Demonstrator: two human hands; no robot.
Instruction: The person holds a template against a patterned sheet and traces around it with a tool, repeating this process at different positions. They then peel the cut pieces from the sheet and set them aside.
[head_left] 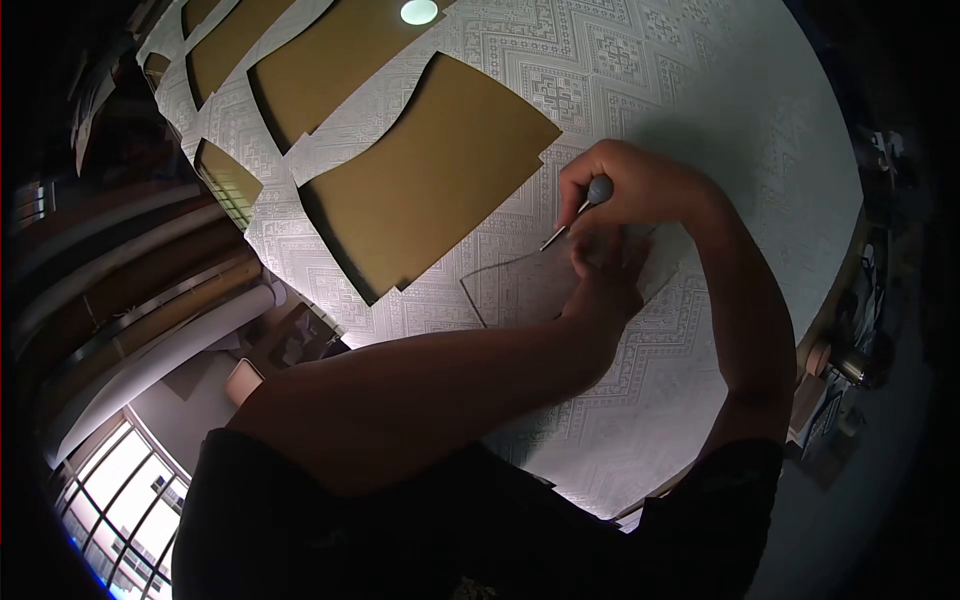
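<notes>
My right hand (625, 180) is closed around a slim cutting knife (553, 239) with a rounded grey handle end. The metal tip points down and left onto a white sheet (570, 60) embossed with geometric patterns. Just below it, my left hand (605, 285) lies on the sheet with its fingers apart. Under and beside that hand is a pale flat piece (515, 285), bordered by a thin dark line that runs up to the tip. My left forearm crosses in front and hides part of its edge.
Large brown shapes (430, 175) with curved sides and small notches show among the white at upper left. Several long rolls (160, 370) lie beyond the left edge. A barred window (125, 500) is at lower left. A shiny metal container (850, 367) stands at the right.
</notes>
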